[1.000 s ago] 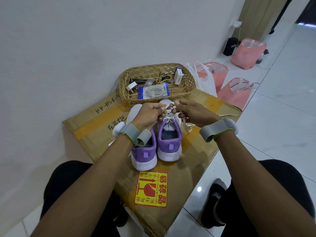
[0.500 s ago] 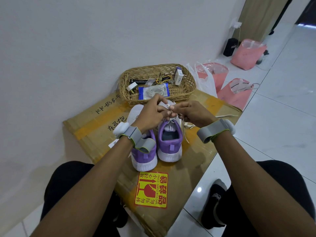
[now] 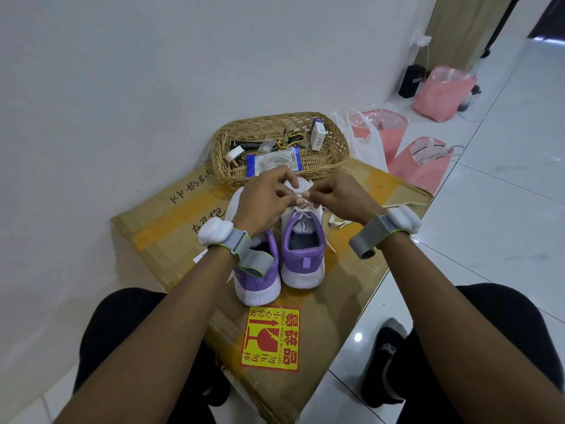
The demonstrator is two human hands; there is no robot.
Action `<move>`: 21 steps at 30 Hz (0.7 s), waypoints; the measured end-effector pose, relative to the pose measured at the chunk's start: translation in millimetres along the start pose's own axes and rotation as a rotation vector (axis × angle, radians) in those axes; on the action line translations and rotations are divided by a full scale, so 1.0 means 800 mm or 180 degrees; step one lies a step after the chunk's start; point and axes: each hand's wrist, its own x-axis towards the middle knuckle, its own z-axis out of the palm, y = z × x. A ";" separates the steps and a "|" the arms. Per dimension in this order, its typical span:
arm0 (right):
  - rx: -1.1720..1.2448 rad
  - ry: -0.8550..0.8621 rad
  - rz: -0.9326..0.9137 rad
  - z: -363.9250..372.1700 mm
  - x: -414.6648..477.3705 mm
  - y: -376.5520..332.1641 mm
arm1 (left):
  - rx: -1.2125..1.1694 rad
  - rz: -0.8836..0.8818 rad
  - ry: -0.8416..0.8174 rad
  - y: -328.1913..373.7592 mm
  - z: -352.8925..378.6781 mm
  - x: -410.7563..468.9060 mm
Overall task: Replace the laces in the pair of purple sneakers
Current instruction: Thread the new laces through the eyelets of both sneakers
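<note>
Left hand (image 3: 265, 206), right hand (image 3: 343, 198) seemingly pinch lace (image 3: 301, 213) above sneakers (image 3: 303, 254) on cardboard (image 3: 345, 290) beside wall (image 3: 153, 71).

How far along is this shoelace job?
Looks partway. Done: the right purple sneaker has a white lace crossed at its top eyelets. In hand: left hand and right hand both pinch that lace above it. Remaining: lacing on the left purple sneaker is hidden by the wrist; a blue-edged packet of white laces lies in the wicker basket.

Head camera looks forward and down, close over the cardboard box (image 3: 351, 289).
</note>
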 end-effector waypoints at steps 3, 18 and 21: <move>0.0439 -0.0588 0.0244 -0.002 0.003 0.009 | -0.0127 0.0087 -0.0126 -0.001 -0.004 0.000; 0.1134 -0.0257 0.0877 0.001 0.002 0.005 | 0.0282 0.0046 -0.0619 -0.008 -0.011 0.002; 0.0032 0.0235 0.0836 -0.001 0.000 0.014 | 0.0217 -0.0313 -0.0754 -0.008 -0.031 0.007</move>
